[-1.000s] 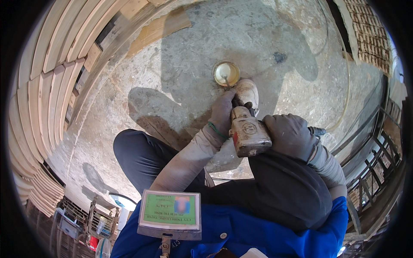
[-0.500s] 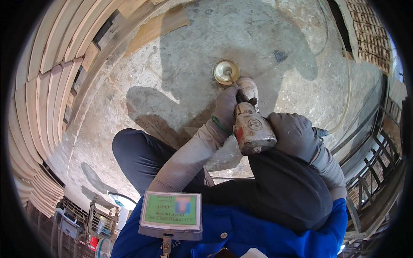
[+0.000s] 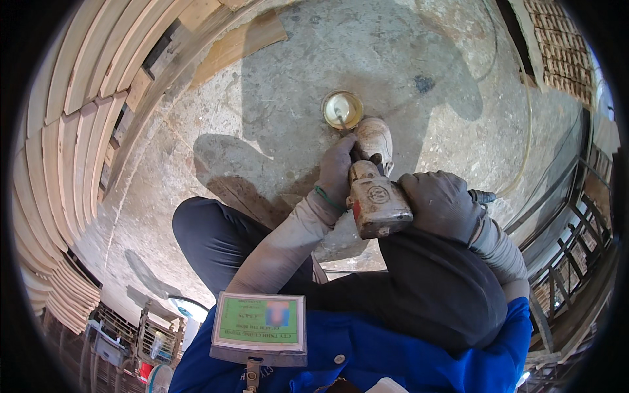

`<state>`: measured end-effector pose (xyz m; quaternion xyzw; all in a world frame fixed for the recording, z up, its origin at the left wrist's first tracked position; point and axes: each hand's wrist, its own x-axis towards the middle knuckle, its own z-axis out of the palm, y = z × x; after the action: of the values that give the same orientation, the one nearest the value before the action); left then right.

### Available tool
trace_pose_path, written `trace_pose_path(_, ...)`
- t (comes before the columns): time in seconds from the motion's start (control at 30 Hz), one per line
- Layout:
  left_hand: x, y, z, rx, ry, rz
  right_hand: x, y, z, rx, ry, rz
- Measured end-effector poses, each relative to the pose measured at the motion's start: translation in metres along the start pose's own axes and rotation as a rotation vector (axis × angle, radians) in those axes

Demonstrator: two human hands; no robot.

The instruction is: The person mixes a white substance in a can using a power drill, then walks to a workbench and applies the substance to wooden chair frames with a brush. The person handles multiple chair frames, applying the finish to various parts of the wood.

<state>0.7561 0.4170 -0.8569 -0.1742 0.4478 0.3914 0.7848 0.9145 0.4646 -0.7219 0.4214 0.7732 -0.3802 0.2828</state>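
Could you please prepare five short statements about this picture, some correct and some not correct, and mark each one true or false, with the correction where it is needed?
1. The right hand grips the power tool. True.
2. The tip of a thin rod shows within the rim of the round container. True.
3. The round container stands on a wooden board. False: it stands on the floor.
4. The green band is around the right wrist. False: it is around the left wrist, just behind the left hand.
5. The badge hangs in front of a red shirt. False: the shirt is blue.
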Motion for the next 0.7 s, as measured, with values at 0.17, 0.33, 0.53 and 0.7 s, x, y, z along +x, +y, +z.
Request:
trace_pose_path(0.17,-0.017,0.006,0.023,-0.060,0.074,-0.039,-0.001,0.004,0.002,-0.008,0.012,-0.011)
trace_pose_path(0.33,-0.013,0.001,0.012,-0.114,0.003,-0.045,-0.004,0.001,-0.002,-0.005,0.077,-0.033)
trace_pose_path(0.53,-0.014,-0.001,0.019,-0.196,-0.061,-0.090,-0.008,0.002,-0.004,0.041,0.101,-0.013)
trace_pose_path(0.7,-0.016,-0.003,0.018,-0.189,-0.021,-0.057,-0.007,0.002,-0.006,0.012,-0.033,0.065)
